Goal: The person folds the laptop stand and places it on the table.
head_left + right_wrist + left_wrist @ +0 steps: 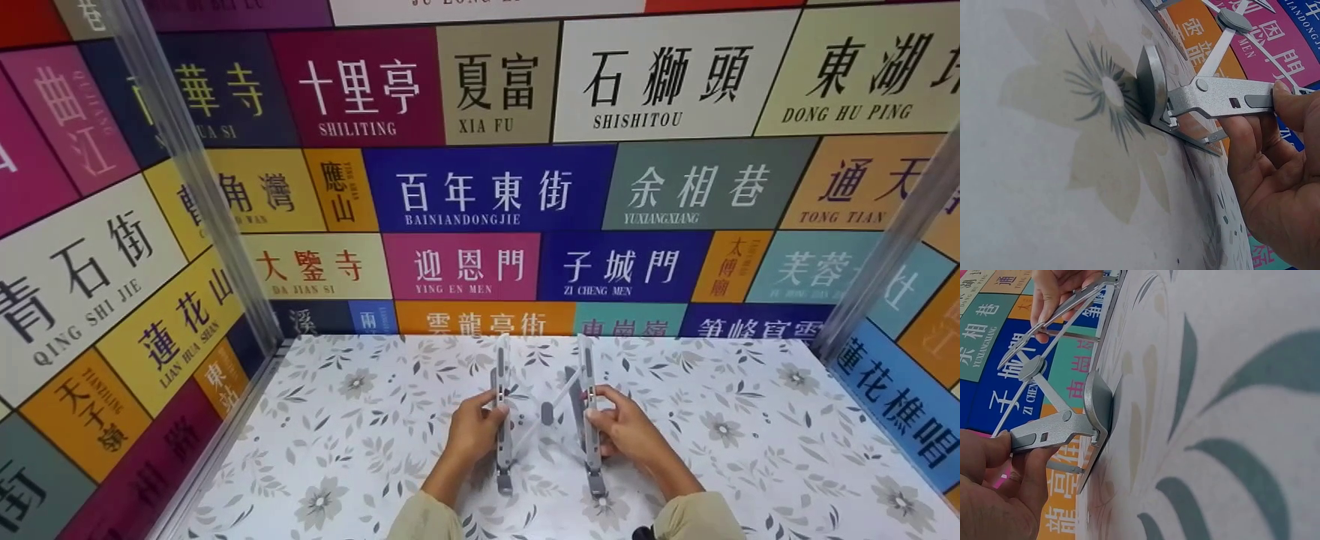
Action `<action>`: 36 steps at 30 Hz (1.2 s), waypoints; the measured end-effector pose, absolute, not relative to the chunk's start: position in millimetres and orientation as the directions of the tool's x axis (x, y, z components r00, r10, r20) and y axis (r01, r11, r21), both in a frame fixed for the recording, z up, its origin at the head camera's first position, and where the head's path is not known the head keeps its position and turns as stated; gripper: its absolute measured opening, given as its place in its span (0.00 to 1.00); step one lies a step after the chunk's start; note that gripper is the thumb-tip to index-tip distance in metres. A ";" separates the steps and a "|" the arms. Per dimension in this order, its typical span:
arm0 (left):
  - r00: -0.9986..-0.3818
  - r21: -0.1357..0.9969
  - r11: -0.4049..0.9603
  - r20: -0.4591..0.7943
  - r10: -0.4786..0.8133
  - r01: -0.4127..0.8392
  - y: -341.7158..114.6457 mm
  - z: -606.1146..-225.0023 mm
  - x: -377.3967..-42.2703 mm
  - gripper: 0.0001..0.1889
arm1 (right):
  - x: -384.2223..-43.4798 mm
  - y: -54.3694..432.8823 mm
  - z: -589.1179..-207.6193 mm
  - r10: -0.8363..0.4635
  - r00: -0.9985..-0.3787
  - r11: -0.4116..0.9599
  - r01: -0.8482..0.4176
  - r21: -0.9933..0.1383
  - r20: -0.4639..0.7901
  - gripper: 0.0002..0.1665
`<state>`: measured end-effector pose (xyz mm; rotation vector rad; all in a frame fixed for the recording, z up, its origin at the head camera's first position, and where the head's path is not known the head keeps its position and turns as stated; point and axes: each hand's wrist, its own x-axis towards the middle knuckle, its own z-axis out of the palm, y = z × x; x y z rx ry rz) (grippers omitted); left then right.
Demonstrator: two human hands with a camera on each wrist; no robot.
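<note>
Behind the folding stand (547,413), a wall (487,154) is divided into flat rectangles of many colours, lettered with Chinese characters and Latin spellings; under the stand, a pale surface (337,450) is patterned with grey and beige flowers and leaves. The stand itself, silvery and apparently metal, is held low at the surface, by which it seems to be supported. Its unfolding can be judged largely done, since the two long rails are set apart, roughly parallel, and the crossed arms (1217,53) between them are spread; whether any adjustment is left cannot be told, and the rails have not yet been let go. On the stand's left side, the left rail (505,442) is pinched between the thumb and fingers of the left hand (474,429); on its right side, the right rail (592,442) is pinched likewise by the right hand (628,427). At the stand's near end, each rail is finished with a smooth, upturned lip (1153,84). At its centre, the arms are joined by a rounded grey hub (1031,367), and into each finely grained rail a slim, dark pad (1258,101) is set
</note>
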<state>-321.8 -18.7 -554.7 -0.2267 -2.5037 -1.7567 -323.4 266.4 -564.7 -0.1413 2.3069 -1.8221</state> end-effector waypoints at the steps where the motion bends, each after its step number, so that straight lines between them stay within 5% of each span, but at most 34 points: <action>1: -0.984 0.922 0.344 0.161 0.079 0.179 -18.3 -555.0 -322.0 0.22 | -323.6 265.9 -564.5 -0.195 -0.976 0.238 0.047 -0.970 -0.095 0.24; 36: -0.994 0.959 0.261 0.100 0.053 0.111 20.5 -555.7 -321.8 0.21 | -322.2 255.3 -565.2 -0.211 -0.976 0.251 0.001 -0.968 -0.056 0.25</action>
